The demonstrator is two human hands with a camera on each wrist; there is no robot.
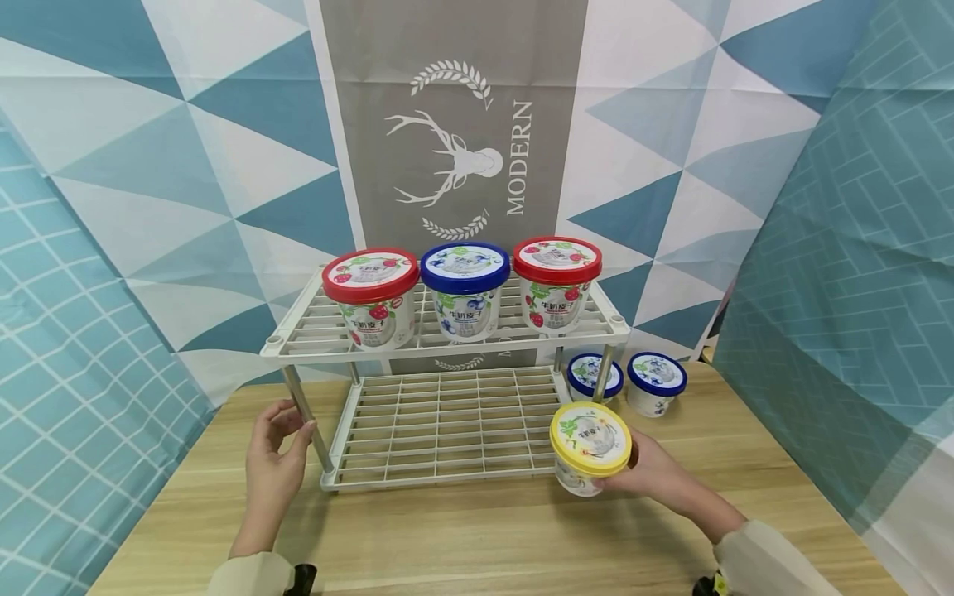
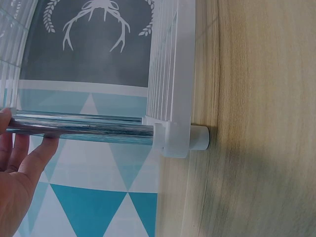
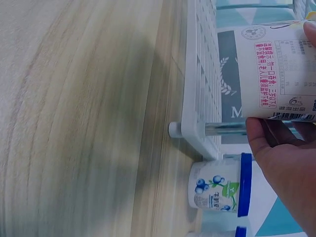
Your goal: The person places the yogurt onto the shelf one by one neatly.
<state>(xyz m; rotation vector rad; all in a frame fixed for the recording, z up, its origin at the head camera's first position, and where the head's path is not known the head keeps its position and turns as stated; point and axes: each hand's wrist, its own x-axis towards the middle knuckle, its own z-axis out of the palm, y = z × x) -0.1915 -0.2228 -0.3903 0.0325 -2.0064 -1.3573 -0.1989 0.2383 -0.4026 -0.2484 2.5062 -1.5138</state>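
My right hand (image 1: 647,473) grips a white tub with a yellow lid (image 1: 591,437), its fingers and thumb round the side. The tub is held at the front right corner of the lower shelf, overlapping the front post there. In the right wrist view the tub (image 3: 279,71) shows red and grey print and a barcode, above the table surface. My left hand (image 1: 277,463) is at the front left metal post (image 1: 307,414) of a white two-tier rack (image 1: 447,352). Its thumb and fingertips pinch that post (image 2: 98,126) in the left wrist view.
On the top shelf stand a red-lidded tub (image 1: 373,298), a blue-lidded tub (image 1: 465,290) and another red-lidded tub (image 1: 556,284). Two blue-lidded tubs (image 1: 656,385) stand on the wooden table (image 1: 462,546) by the rack's right side. A patterned cloth backdrop (image 1: 246,165) hangs behind.
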